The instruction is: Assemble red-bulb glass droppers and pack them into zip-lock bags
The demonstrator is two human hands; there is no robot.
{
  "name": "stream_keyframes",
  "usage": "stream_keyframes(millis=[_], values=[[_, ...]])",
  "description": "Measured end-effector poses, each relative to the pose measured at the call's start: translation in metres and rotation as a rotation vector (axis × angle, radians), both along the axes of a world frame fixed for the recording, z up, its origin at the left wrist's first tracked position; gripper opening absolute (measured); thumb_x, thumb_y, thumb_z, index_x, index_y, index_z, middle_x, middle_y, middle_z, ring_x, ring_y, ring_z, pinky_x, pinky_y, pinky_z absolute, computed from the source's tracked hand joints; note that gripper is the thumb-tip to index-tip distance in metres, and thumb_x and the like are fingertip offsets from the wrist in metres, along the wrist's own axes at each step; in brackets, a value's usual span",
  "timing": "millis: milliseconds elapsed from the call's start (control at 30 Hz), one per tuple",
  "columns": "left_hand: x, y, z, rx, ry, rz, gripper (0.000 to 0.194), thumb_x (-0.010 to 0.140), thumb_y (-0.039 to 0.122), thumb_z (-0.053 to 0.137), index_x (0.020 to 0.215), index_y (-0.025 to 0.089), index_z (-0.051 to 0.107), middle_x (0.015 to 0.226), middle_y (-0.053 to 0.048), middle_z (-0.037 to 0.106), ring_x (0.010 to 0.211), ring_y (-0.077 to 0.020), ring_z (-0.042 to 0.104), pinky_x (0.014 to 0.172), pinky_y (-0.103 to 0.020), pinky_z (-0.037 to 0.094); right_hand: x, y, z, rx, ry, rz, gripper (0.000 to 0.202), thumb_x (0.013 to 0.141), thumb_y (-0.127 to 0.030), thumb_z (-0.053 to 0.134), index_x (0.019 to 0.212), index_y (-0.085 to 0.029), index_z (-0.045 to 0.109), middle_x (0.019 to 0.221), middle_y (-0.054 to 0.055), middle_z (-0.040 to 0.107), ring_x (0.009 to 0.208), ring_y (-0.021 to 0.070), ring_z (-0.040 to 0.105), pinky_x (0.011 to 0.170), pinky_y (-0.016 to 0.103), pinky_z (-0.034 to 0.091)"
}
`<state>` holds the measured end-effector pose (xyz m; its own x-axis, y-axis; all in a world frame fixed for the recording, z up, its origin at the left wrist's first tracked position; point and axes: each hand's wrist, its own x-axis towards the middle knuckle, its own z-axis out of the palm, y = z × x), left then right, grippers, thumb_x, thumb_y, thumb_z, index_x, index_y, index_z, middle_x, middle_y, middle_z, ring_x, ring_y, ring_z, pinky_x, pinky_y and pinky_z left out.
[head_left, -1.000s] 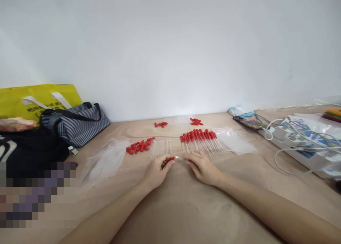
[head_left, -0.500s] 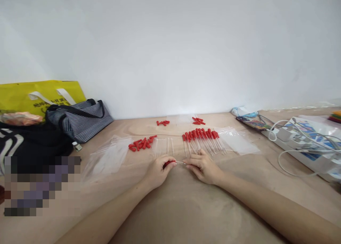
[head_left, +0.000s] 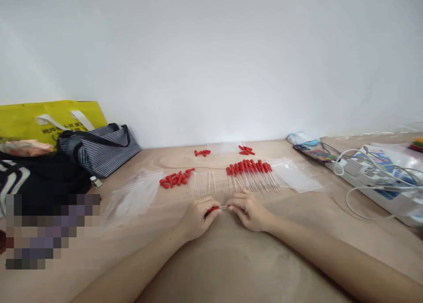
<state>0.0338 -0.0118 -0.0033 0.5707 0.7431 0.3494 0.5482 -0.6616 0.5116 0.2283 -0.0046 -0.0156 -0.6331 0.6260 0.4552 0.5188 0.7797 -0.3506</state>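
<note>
My left hand (head_left: 196, 218) is closed around a red rubber dropper bulb (head_left: 212, 210). A thin clear dropper tube (head_left: 223, 207) spans the small gap between my hands, one end at the bulb. Its other end is pinched in the fingers of my right hand (head_left: 253, 212). Whether the tube is seated inside the bulb is hidden by my fingers. Beyond my hands lie a row of clear tubes (head_left: 200, 183) and, to the right, several droppers with red bulbs (head_left: 253, 168). Loose red bulbs (head_left: 176, 178) are heaped at the left.
Clear plastic bags lie at the left (head_left: 139, 197) and right (head_left: 297, 175). Farther back are two small groups of red bulbs (head_left: 202, 153). A striped bag (head_left: 102, 146) and a yellow bag (head_left: 49, 113) stand at left. White cables and a power strip (head_left: 380, 179) occupy the right.
Both hands have come slightly nearer to me and closer together. Less of the tube shows between them, and the grips look the same.
</note>
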Motion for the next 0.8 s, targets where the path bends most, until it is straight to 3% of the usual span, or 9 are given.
stream_keyframes(millis=[367,500,600,700,800], values=[[-0.002,0.002,-0.002,-0.024,-0.026,0.033,0.019,0.082,0.025,0.046,0.076,0.016,0.061,0.071,-0.003,0.060,0.065,-0.0134,0.054,0.062,-0.023,0.042,0.000,0.000,0.002,-0.108,0.019,0.011,0.025,0.087,-0.018,0.034,0.086,-0.017,0.058,0.074,0.003,0.059,0.067,0.0119,0.051,0.069,0.027,0.033],[-0.007,0.004,-0.004,-0.053,-0.071,0.049,0.014,0.080,0.025,0.049,0.079,0.018,0.061,0.074,-0.002,0.062,0.069,-0.0132,0.056,0.065,-0.023,0.042,0.002,-0.002,0.010,-0.018,-0.071,0.019,0.022,0.086,-0.022,0.039,0.093,-0.019,0.059,0.080,0.004,0.060,0.074,0.0139,0.052,0.069,0.028,0.031],[-0.013,0.003,-0.006,-0.074,-0.109,0.128,0.017,0.077,0.023,0.053,0.093,0.019,0.058,0.081,-0.001,0.060,0.072,-0.0133,0.055,0.069,-0.025,0.044,0.005,-0.003,0.011,0.052,-0.153,-0.006,0.020,0.083,-0.021,0.043,0.092,-0.020,0.060,0.079,0.004,0.061,0.076,0.0159,0.052,0.068,0.030,0.030],[-0.018,0.001,-0.006,-0.103,-0.107,0.325,0.033,0.071,0.023,0.057,0.102,0.017,0.049,0.080,-0.001,0.054,0.062,-0.0117,0.051,0.060,-0.024,0.043,0.010,0.003,0.008,0.013,-0.069,-0.104,0.021,0.080,-0.019,0.044,0.094,-0.020,0.059,0.079,0.004,0.062,0.076,0.0157,0.054,0.069,0.029,0.032],[-0.022,-0.003,-0.004,-0.134,0.007,0.305,0.012,0.073,0.024,0.053,0.082,0.017,0.052,0.065,0.003,0.048,0.054,-0.0101,0.045,0.053,-0.021,0.038,0.008,0.017,0.007,-0.116,0.128,-0.324,0.023,0.079,-0.021,0.045,0.098,-0.017,0.055,0.074,0.003,0.062,0.068,0.0138,0.055,0.065,0.025,0.035]])
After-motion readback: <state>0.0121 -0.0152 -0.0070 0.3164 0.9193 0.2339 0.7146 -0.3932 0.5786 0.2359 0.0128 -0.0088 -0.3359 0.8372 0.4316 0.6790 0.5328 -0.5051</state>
